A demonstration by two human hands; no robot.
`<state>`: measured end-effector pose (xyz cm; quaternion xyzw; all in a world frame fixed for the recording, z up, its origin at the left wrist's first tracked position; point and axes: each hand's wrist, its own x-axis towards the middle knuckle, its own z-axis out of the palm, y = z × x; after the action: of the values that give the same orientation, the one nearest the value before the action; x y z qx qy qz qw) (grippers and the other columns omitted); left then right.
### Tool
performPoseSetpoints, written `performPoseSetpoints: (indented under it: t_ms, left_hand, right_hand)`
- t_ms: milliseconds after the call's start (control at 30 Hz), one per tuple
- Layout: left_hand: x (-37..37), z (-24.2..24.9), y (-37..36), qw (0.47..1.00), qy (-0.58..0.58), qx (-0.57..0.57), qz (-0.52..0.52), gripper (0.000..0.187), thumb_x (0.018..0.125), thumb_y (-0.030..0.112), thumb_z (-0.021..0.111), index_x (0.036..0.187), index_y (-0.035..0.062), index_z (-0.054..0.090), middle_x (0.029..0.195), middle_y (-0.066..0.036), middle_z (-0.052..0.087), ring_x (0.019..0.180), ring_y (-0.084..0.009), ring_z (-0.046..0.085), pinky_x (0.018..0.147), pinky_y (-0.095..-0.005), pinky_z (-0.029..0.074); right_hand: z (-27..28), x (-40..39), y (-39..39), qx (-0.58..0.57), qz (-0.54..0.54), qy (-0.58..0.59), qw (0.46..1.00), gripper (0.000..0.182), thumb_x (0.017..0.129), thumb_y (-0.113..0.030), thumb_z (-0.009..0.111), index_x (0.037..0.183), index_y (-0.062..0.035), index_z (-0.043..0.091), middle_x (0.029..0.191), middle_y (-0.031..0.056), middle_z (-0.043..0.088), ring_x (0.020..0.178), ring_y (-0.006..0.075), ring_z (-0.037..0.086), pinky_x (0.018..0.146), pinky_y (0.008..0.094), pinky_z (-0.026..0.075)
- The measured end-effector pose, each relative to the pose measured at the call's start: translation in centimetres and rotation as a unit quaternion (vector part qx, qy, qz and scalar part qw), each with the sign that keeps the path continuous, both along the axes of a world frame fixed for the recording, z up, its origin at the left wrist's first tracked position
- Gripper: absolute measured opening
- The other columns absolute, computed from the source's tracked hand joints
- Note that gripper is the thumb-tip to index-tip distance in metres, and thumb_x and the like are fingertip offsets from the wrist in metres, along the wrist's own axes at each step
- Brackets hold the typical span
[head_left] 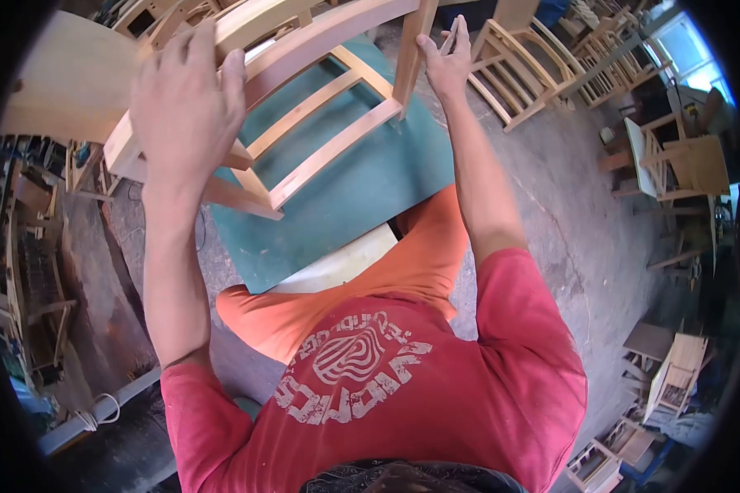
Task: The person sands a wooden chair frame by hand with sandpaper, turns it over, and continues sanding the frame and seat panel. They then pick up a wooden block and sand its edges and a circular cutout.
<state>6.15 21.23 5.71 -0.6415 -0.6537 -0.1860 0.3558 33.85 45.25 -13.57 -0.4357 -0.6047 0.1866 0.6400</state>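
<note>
A pale wooden chair frame [333,156] with curved rails and slats rests tilted on a green-topped table [345,222] in front of me. My left hand [187,107] is over the frame's left side, back of the hand towards me. Its fingers bend over the wood and the thumb lies along the right; the palm side is hidden. At the upper right, my right hand [448,66] is beside the frame's right post [413,57]. The thumb is at the post, and the other fingers stretch upward, not wrapped round it.
Several wooden chair frames [510,74] stand on the concrete floor [551,189] to the right. A broad wooden panel [70,78] is at upper left. Stacked wood pieces [37,271] line the left side. Chairs and stools [674,374] stand at the lower right.
</note>
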Motion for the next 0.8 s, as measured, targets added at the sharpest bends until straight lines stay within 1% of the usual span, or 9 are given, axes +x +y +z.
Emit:
performPoseSetpoints:
  t_ms: [100, 233, 333, 400, 433, 467, 533, 600, 800]
  left_hand:
    - [-0.5, -0.1, -1.7, 0.993, 0.004, 0.019, -0.118, 0.035, 0.1, 0.017, 0.063, 0.133, 0.0049, 0.065, 0.135, -0.015, 0.066, 0.119, -0.0345, 0.064, 0.102, -0.0441, 0.049]
    - [-1.1, -0.7, -6.2, 0.972, -0.071, 0.014, -0.226, 0.034, 0.088, 0.004, 0.071, 0.123, 0.001, 0.069, 0.134, -0.017, 0.065, 0.125, -0.0386, 0.061, 0.107, -0.0476, 0.048]
    - [-3.0, -0.6, -11.3, 0.959, -0.097, 0.073, -0.258, 0.039, 0.091, 0.0, 0.07, 0.13, -0.0016, 0.064, 0.136, -0.02, 0.064, 0.127, -0.0353, 0.061, 0.109, -0.0456, 0.048]
    - [-4.5, -2.4, -12.4, 0.92, -0.206, 0.233, -0.238, 0.047, 0.095, 0.001, 0.07, 0.139, -0.0034, 0.056, 0.14, -0.019, 0.061, 0.128, -0.031, 0.06, 0.108, -0.0434, 0.049]
    - [-5.3, -2.2, -13.2, 0.948, -0.186, 0.22, -0.133, 0.053, 0.096, 0.002, 0.071, 0.144, -0.0036, 0.05, 0.143, -0.017, 0.059, 0.127, -0.0277, 0.06, 0.107, -0.0416, 0.049]
    - [-6.0, -2.9, -13.0, 0.933, -0.273, 0.208, -0.109, 0.058, 0.094, 0.006, 0.075, 0.146, -0.0035, 0.05, 0.143, -0.017, 0.058, 0.126, -0.0262, 0.06, 0.106, -0.0406, 0.05]
    - [-5.9, -4.4, -12.4, 0.871, -0.46, 0.131, -0.114, 0.062, 0.094, 0.012, 0.077, 0.147, -0.0023, 0.049, 0.142, -0.017, 0.059, 0.125, -0.0251, 0.061, 0.107, -0.0402, 0.05]
    - [-6.1, -7.3, -11.8, 0.844, -0.52, 0.051, -0.121, 0.065, 0.094, 0.019, 0.078, 0.15, 0.0016, 0.05, 0.138, -0.016, 0.058, 0.119, -0.0251, 0.063, 0.103, -0.0401, 0.053]
    - [-5.1, -11.2, -9.9, 0.865, -0.487, 0.107, -0.056, 0.066, 0.095, 0.022, 0.077, 0.151, 0.0013, 0.048, 0.128, -0.016, 0.057, 0.117, -0.0266, 0.064, 0.098, -0.0415, 0.056]
  right_hand:
    - [0.9, -3.3, -1.2, -0.009, -0.117, -0.088, 0.989, 0.075, 0.084, -0.012, 0.084, 0.15, 0.0029, 0.049, 0.129, 0.0186, 0.053, 0.123, 0.0297, 0.061, 0.105, 0.0382, 0.049]
    - [0.2, -6.8, -5.8, 0.096, -0.065, -0.057, 0.992, 0.062, 0.085, -0.008, 0.083, 0.142, 0.0024, 0.059, 0.125, 0.0163, 0.053, 0.118, 0.0289, 0.063, 0.102, 0.0391, 0.051]
    - [0.1, -9.1, -9.1, 0.176, 0.018, -0.005, 0.984, 0.052, 0.086, -0.01, 0.082, 0.135, 0.0008, 0.066, 0.126, 0.0164, 0.054, 0.115, 0.0298, 0.063, 0.099, 0.0407, 0.052]
    - [1.0, -10.0, -10.6, 0.198, 0.01, -0.046, 0.979, 0.045, 0.086, -0.01, 0.081, 0.13, -0.0022, 0.071, 0.126, 0.0168, 0.056, 0.113, 0.031, 0.064, 0.095, 0.0415, 0.053]
    - [1.7, -10.4, -10.9, 0.228, -0.007, -0.07, 0.971, 0.044, 0.086, -0.009, 0.08, 0.129, -0.005, 0.072, 0.126, 0.0172, 0.056, 0.111, 0.0318, 0.064, 0.092, 0.0414, 0.054]
    - [2.6, -10.7, -11.0, 0.259, -0.024, -0.095, 0.961, 0.043, 0.086, -0.009, 0.079, 0.128, -0.0079, 0.073, 0.126, 0.0176, 0.057, 0.109, 0.0326, 0.065, 0.089, 0.0413, 0.054]
    - [4.8, -12.0, -11.2, 0.269, -0.025, -0.093, 0.958, 0.046, 0.082, -0.006, 0.077, 0.127, -0.0133, 0.074, 0.129, 0.0173, 0.058, 0.107, 0.0343, 0.066, 0.087, 0.0414, 0.056]
    - [6.0, -13.3, -10.5, 0.298, -0.064, -0.149, 0.941, 0.046, 0.079, -0.005, 0.073, 0.124, -0.0169, 0.075, 0.134, 0.0169, 0.061, 0.103, 0.0355, 0.068, 0.087, 0.0412, 0.058]
    - [6.1, -16.9, -13.4, 0.338, 0.019, -0.293, 0.894, 0.053, 0.08, -0.006, 0.062, 0.132, -0.0091, 0.067, 0.133, 0.0162, 0.068, 0.078, 0.0286, 0.07, 0.062, 0.0374, 0.056]
